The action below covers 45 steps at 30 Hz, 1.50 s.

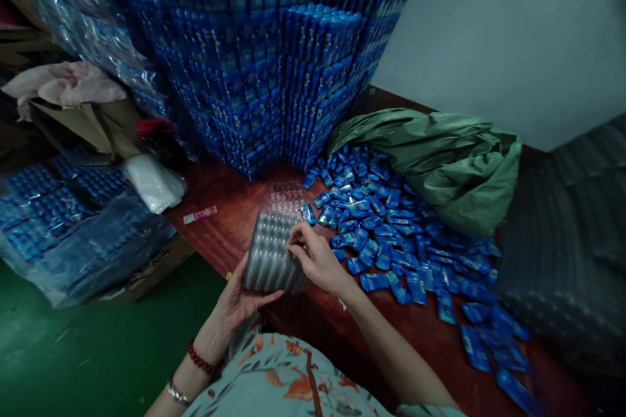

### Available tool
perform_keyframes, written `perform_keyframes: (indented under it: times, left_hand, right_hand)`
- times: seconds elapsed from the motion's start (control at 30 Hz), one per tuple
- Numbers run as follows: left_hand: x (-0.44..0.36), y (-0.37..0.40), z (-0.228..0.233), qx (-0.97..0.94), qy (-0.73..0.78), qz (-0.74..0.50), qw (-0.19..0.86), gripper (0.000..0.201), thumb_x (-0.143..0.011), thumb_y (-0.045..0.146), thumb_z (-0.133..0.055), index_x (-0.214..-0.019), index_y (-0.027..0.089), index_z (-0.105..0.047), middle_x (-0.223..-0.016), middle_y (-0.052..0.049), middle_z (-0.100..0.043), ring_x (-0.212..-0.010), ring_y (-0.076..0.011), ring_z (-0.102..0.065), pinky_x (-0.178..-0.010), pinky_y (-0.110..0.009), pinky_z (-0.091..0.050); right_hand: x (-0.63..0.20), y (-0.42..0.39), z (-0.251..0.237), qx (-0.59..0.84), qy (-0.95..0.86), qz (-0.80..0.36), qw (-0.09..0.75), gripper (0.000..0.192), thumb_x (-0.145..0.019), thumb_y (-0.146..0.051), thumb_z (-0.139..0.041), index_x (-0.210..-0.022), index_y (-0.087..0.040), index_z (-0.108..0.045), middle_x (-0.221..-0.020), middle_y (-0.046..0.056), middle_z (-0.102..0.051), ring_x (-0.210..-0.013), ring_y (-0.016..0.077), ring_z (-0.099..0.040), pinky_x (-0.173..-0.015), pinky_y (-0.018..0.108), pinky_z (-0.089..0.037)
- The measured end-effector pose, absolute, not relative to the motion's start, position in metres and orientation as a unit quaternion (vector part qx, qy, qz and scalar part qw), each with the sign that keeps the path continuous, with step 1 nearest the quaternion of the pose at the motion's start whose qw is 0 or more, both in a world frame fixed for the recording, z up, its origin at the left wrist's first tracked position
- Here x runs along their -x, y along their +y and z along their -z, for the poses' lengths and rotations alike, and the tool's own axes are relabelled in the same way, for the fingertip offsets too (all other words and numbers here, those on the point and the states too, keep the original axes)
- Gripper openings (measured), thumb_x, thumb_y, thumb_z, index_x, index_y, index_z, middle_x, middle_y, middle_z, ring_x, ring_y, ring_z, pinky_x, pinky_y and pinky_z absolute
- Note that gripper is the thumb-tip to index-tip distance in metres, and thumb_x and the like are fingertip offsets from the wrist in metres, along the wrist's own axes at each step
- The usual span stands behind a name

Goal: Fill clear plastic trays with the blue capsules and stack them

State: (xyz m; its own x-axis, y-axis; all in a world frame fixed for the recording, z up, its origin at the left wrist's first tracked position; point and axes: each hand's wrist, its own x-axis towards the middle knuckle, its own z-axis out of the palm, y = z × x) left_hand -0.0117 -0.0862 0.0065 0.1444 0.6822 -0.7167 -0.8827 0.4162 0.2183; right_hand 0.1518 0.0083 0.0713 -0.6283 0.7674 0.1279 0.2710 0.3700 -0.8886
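My left hand [238, 300] grips a stack of clear plastic blister trays [268, 251] from its lower left side, the thumb along the near edge. The trays have rows of rounded pockets and are tilted above the table. At their right edge my right hand [315, 257] is closed in a pinch on the tray plastic; how many layers it holds I cannot tell. Just beyond, another clear tray [286, 199] lies flat on the table. Right of my hands spreads a heap of small blue wrapped packets [376, 225].
Tall stacks of blue packs [235, 78] rise behind the red-brown table [215, 244]. A green sack [464, 169] lies beside the heap, with stacked clear trays [562, 234] at far right. On the left are a white plastic bag [154, 182] and a pink strip [200, 214].
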Motion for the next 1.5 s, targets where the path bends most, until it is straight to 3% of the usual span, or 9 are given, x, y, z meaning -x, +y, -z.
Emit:
perform_keyframes:
  times: [0.13,0.3,0.47,0.77,0.93,1.03,1.23,1.4,1.5]
  left_hand:
    - [0.012,-0.086,-0.008,0.141,0.371,-0.521,0.756,0.053,-0.092,0.039,-0.044,-0.139,0.016,-0.034,-0.103,-0.013,-0.068,-0.093,-0.0284,-0.066,-0.077,-0.049,-0.054]
    - [0.013,-0.086,-0.007,0.126,0.351,-0.519,0.77,0.05,-0.091,0.04,-0.046,-0.135,0.017,-0.039,-0.103,-0.013,-0.068,-0.091,-0.0262,-0.066,-0.075,-0.045,-0.055]
    - [0.014,-0.087,-0.006,0.115,0.39,-0.496,0.768,0.047,-0.091,0.038,-0.046,-0.134,0.018,-0.04,-0.097,-0.011,-0.069,-0.086,-0.026,-0.067,-0.073,-0.046,-0.056]
    - [0.014,-0.085,-0.011,0.11,0.422,-0.48,0.761,0.052,-0.091,0.039,-0.047,-0.137,0.019,-0.035,-0.095,-0.011,-0.07,-0.085,-0.0261,-0.068,-0.073,-0.049,-0.056]
    - [0.013,-0.089,-0.015,0.091,0.409,-0.489,0.765,0.053,-0.091,0.035,-0.048,-0.138,0.016,-0.035,-0.108,-0.015,-0.066,-0.099,-0.0324,-0.064,-0.081,-0.061,-0.049]
    - [0.008,-0.095,-0.017,0.075,0.417,-0.501,0.755,0.061,-0.088,0.041,-0.052,-0.138,0.013,-0.034,-0.114,-0.018,-0.063,-0.103,-0.0353,-0.061,-0.08,-0.062,-0.05]
    - [0.0,-0.104,-0.015,-0.138,0.499,-0.578,0.63,0.094,-0.069,0.042,-0.074,-0.144,0.032,-0.019,-0.141,-0.009,-0.042,-0.114,-0.0304,-0.055,-0.083,-0.043,-0.054]
    - [0.007,-0.092,-0.008,-0.301,0.639,-0.515,0.485,0.08,-0.064,0.042,-0.075,-0.134,0.021,-0.044,-0.137,-0.008,-0.047,-0.128,-0.0279,-0.041,-0.109,-0.038,-0.031]
    - [0.011,-0.087,-0.008,-0.323,0.664,-0.497,0.455,0.075,-0.064,0.044,-0.072,-0.13,0.019,-0.047,-0.134,-0.009,-0.05,-0.125,-0.0271,-0.045,-0.106,-0.037,-0.033]
  right_hand:
    - [-0.155,0.01,-0.076,0.304,-0.818,-0.428,0.235,0.007,-0.09,-0.019,-0.046,-0.095,-0.02,-0.052,-0.086,0.0,-0.061,-0.082,0.0137,-0.057,-0.073,0.025,-0.042]
    - [-0.164,0.005,-0.085,0.28,-0.898,-0.301,0.156,0.009,-0.085,-0.027,-0.06,-0.082,-0.019,-0.063,-0.086,0.004,-0.062,-0.086,0.0177,-0.055,-0.074,0.029,-0.039]
    - [-0.164,0.004,-0.078,0.28,-0.84,-0.432,0.171,0.013,-0.082,-0.017,-0.063,-0.07,-0.017,-0.067,-0.067,-0.001,-0.063,-0.07,0.013,-0.056,-0.065,0.023,-0.039]
    - [-0.172,0.011,-0.077,0.356,-0.744,-0.515,0.232,0.01,-0.077,-0.012,-0.064,-0.069,-0.016,-0.069,-0.068,-0.001,-0.063,-0.067,0.0115,-0.055,-0.061,0.022,-0.037]
    - [-0.173,0.006,-0.077,0.327,-0.78,-0.492,0.205,0.012,-0.078,-0.014,-0.064,-0.068,-0.017,-0.068,-0.065,-0.001,-0.061,-0.068,0.0127,-0.054,-0.064,0.023,-0.037]
    - [-0.169,-0.007,-0.073,0.313,-0.819,-0.441,0.191,0.013,-0.08,-0.015,-0.063,-0.068,-0.017,-0.067,-0.065,-0.001,-0.06,-0.069,0.0132,-0.052,-0.065,0.025,-0.037]
    - [-0.167,-0.019,-0.061,0.33,-0.819,-0.412,0.226,0.015,-0.085,-0.016,-0.059,-0.071,-0.018,-0.065,-0.069,0.0,-0.061,-0.072,0.0138,-0.052,-0.067,0.026,-0.037]
    - [-0.166,-0.02,-0.059,0.336,-0.816,-0.395,0.257,0.014,-0.086,-0.017,-0.057,-0.074,-0.018,-0.065,-0.071,0.0,-0.062,-0.075,0.0143,-0.052,-0.068,0.026,-0.038]
    - [-0.163,-0.022,-0.058,0.337,-0.805,-0.41,0.265,0.014,-0.083,-0.015,-0.061,-0.07,-0.018,-0.065,-0.068,-0.001,-0.061,-0.072,0.0132,-0.052,-0.068,0.026,-0.038]
